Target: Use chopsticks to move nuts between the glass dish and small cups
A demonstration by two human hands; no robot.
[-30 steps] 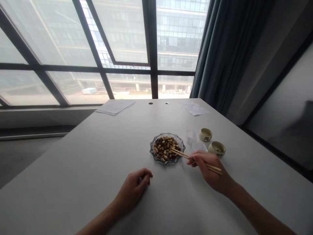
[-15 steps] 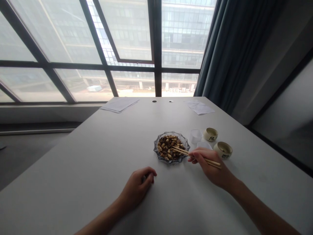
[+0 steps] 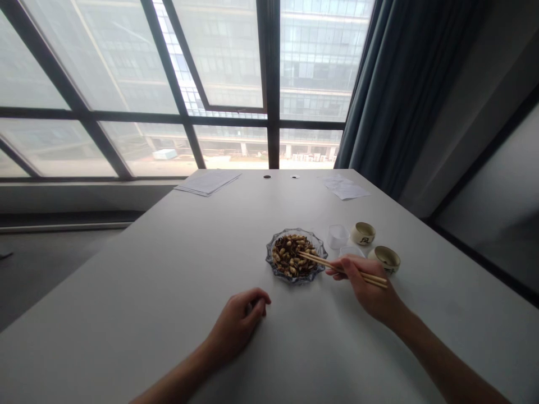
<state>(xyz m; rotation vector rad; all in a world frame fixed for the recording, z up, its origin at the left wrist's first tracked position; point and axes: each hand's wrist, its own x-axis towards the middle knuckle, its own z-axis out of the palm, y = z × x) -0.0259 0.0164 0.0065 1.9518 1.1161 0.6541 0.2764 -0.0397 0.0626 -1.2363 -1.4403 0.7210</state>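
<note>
My right hand (image 3: 366, 286) is closed around a pair of wooden chopsticks (image 3: 332, 266), whose tips reach into a mixed heap of peanuts and dark thin pieces (image 3: 292, 258). That heap fills a scalloped clear glass dish (image 3: 275, 273). Whether the tips pinch anything is too small to tell. My left hand (image 3: 242, 317) rests on the table in front of the dish, fingers curled in and thumb against them, with nothing visible in it. Just beyond my right hand sit two clear plastic containers, one upright (image 3: 337, 238) and one partly hidden by the hand (image 3: 352, 252).
Two cream ceramic cups with dark characters, a far one (image 3: 362, 234) and a nearer one (image 3: 385, 259), stand right of the containers. Papers lie at the back left (image 3: 208, 182) and back right (image 3: 346, 188) of the white table (image 3: 168, 280). Windows and a dark curtain (image 3: 391, 84) are behind.
The chopsticks and my right hand have shifted very slightly, the tips staying in the heap. The view has tilted up a little. My left hand stays in place.
</note>
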